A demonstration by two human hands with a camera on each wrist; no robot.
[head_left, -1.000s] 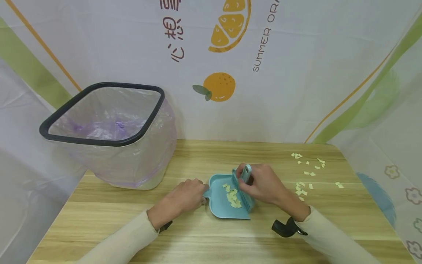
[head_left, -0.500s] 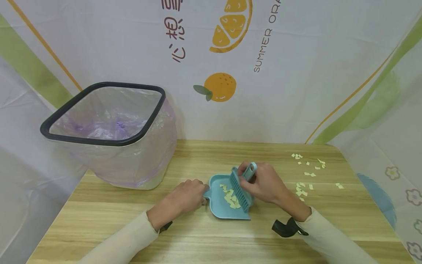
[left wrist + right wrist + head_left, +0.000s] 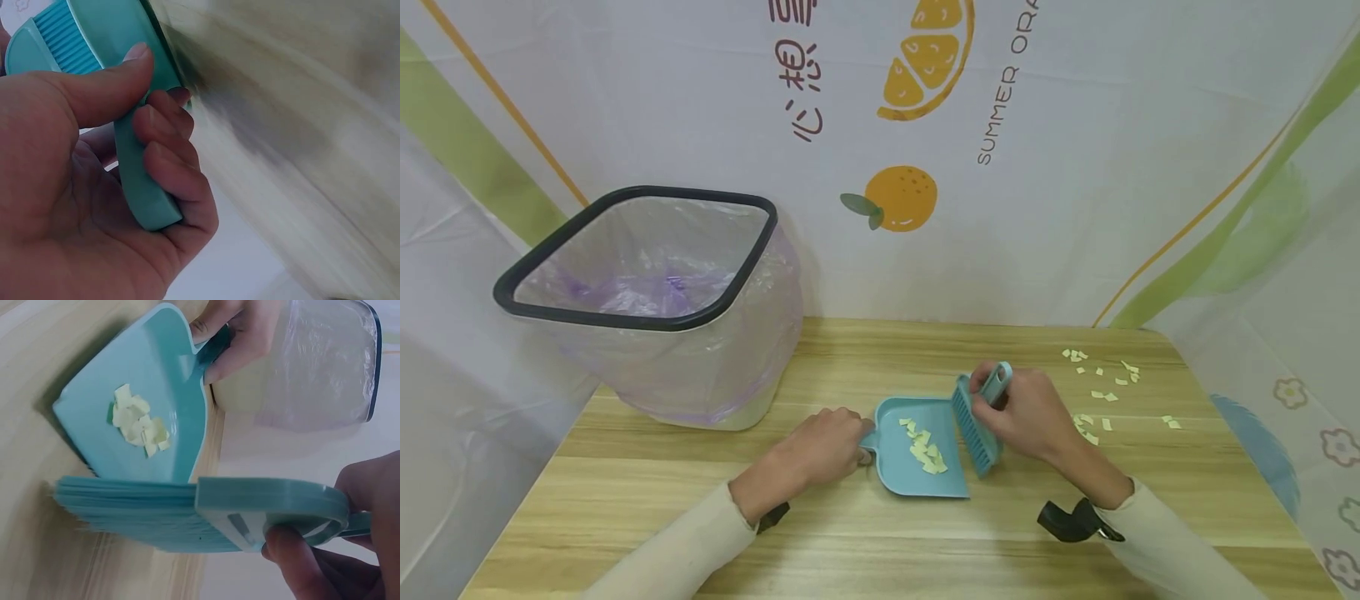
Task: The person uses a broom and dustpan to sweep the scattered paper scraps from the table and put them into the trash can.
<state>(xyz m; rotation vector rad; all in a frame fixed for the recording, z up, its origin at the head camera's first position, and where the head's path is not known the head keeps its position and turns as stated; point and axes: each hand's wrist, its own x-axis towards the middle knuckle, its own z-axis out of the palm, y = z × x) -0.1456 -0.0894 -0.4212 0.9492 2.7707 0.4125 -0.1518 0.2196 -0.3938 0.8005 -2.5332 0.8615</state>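
A teal dustpan (image 3: 898, 475) lies on the table, its open edge to the right, with a small heap of pale yellow paper scraps (image 3: 928, 454) inside. My left hand (image 3: 827, 446) grips its handle (image 3: 144, 181), fingers curled round it in the left wrist view. Just right of the pan's open edge, my right hand (image 3: 1030, 412) holds a teal hand brush (image 3: 977, 429). In the right wrist view the brush's bristles (image 3: 137, 509) point toward the table beside the pan, and the thumb presses on the brush head.
A bin (image 3: 737, 367) with a clear purple-tinted liner and black rim stands at the back left. More paper scraps (image 3: 1105, 396) lie scattered on the right of the wooden table (image 3: 865, 550). A printed cloth (image 3: 1037, 242) hangs behind.
My right hand has drawn the brush out of the dustpan to the right, past its open edge. The scraps in the pan shifted slightly left. My left hand and the dustpan stay put.
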